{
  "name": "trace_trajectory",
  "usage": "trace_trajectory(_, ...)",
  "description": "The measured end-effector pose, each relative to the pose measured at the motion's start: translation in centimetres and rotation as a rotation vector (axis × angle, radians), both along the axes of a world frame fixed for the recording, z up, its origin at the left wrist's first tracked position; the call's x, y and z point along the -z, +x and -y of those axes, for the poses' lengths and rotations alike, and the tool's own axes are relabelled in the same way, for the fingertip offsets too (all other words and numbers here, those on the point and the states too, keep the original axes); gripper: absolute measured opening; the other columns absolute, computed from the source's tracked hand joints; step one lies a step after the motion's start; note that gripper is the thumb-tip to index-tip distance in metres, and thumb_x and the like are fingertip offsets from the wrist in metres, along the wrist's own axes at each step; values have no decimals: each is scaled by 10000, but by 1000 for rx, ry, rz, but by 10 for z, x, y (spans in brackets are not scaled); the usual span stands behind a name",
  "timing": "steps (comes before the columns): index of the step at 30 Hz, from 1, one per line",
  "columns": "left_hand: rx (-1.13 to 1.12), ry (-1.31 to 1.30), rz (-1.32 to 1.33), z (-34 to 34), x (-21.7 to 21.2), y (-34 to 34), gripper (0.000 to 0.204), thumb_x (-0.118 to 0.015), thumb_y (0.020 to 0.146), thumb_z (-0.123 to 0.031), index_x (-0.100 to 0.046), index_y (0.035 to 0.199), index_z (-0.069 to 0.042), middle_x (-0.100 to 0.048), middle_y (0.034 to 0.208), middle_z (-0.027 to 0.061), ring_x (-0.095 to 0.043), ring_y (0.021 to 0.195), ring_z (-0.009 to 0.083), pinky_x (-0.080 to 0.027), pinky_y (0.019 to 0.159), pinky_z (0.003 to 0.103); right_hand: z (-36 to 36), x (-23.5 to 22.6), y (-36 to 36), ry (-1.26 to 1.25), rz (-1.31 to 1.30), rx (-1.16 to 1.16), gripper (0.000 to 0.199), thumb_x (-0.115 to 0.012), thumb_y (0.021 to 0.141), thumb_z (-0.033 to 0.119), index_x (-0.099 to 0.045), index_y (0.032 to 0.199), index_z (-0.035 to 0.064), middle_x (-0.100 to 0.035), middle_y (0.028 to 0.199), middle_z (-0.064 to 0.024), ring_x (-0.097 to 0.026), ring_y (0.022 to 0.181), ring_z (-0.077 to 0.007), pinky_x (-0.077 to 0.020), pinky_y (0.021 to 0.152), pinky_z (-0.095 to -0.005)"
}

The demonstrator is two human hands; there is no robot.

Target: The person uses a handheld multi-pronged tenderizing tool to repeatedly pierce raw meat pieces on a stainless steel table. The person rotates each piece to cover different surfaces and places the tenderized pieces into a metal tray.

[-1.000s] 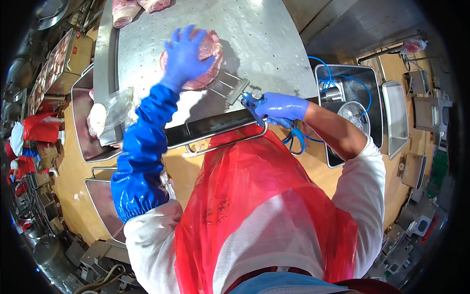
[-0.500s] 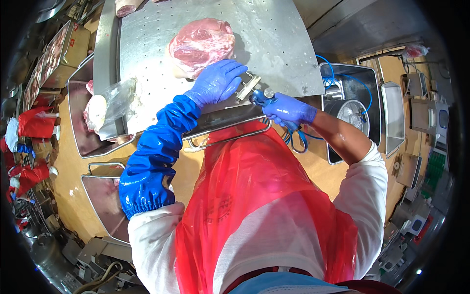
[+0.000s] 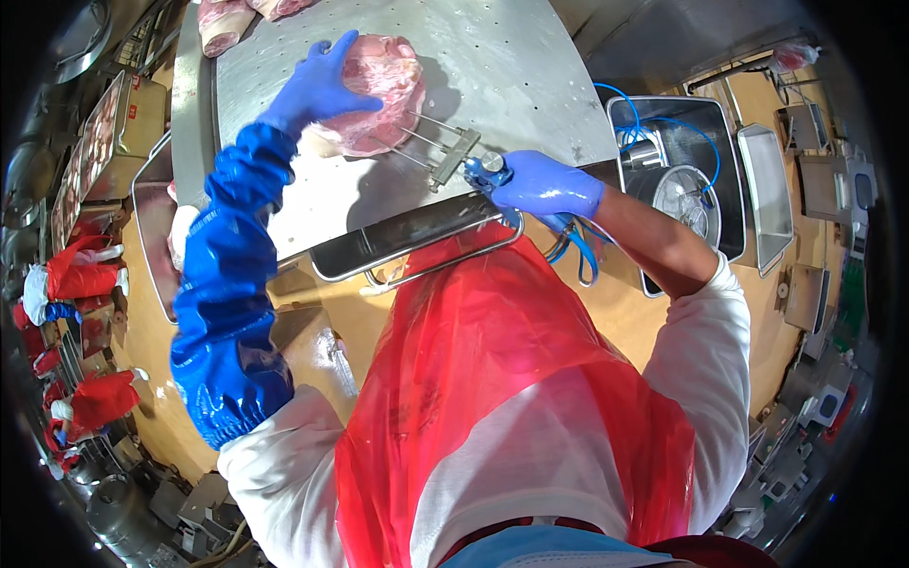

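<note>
A large piece of raw pink meat (image 3: 390, 87) lies on the perforated metal table (image 3: 502, 71). My left hand (image 3: 317, 90), in a blue-purple glove, rests on its left side, thumb across the top and fingers spread toward the far edge. My right hand (image 3: 549, 185), gloved alike, is wrapped around the blue grip of a needle injector (image 3: 456, 159). Several thin needles stick out from its metal head toward the meat; their tips reach its right side, and I cannot tell how deep they are. A blue hose (image 3: 585, 260) hangs below the right hand.
More meat pieces (image 3: 225, 24) lie at the table's far left corner. A metal tub (image 3: 722, 142) with a round steel container and blue hose stands at right. Another tub (image 3: 151, 222) is at left. A metal rail (image 3: 445, 263) runs along the near edge. People in red aprons (image 3: 90, 270) are far left.
My left hand has moved away and to the left, from the meat's near side onto its left side. The injector has shifted slightly left, its needles now showing against the meat.
</note>
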State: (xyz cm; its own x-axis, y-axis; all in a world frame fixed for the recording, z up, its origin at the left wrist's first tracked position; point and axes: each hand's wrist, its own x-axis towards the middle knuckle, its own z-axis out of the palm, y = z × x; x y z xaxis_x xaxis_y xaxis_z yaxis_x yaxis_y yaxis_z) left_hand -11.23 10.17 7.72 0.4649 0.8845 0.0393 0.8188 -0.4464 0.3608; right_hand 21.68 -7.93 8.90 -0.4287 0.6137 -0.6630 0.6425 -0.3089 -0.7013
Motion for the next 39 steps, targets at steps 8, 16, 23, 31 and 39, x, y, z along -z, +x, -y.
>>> trace_trajectory(8, 130, -161, -41, -4, -12, 18, 1219, -958, 524, -359, -369, 1578, -191, -527, 1363, 332, -583, 1230, 505, -511, 1060, 499, 52, -31, 42, 40, -2, 147, 189, -628, 947, 181, -657, 1030, 13, -649, 788, -60, -647, 731, -189, -514, 680, -361)
trace_trajectory(16, 290, -149, 56, 0, -16, 10, 1157, -945, 539, -227, -407, 1564, -196, -522, 1391, 207, -550, 1278, 433, -478, 1117, 460, 54, -2, 81, 142, 127, 101, 249, -617, 940, 150, -676, 1144, 21, -696, 862, -125, -639, 778, -212, -524, 763, -393)
trace_trajectory(23, 300, -146, 89, -1, -22, 12, 1135, -939, 547, -220, -417, 1555, -213, -538, 1378, 197, -564, 1261, 432, -491, 1100, 463, 35, 15, 81, 147, 119, 117, 217, -626, 940, 146, -677, 1107, 16, -665, 820, -106, -578, 752, -147, -510, 726, -374)
trace_trajectory(31, 280, -115, 119, 0, -12, 8, 1105, -939, 565, -206, -429, 1545, -233, -550, 1366, 190, -573, 1237, 440, -503, 1078, 477, 29, 6, 85, 17, 34, 159, 189, -616, 980, 189, -701, 1066, 44, -630, 748, -60, -583, 691, -105, -479, 633, -317)
trace_trajectory(39, 256, -101, 130, 3, -11, 5, 1112, -951, 548, -218, -442, 1537, -256, -557, 1362, 177, -582, 1215, 446, -517, 1063, 497, 11, -27, 82, -10, 35, 125, 309, -562, 1047, 313, -697, 1030, 35, -572, 653, -11, -504, 599, -79, -414, 541, -337)
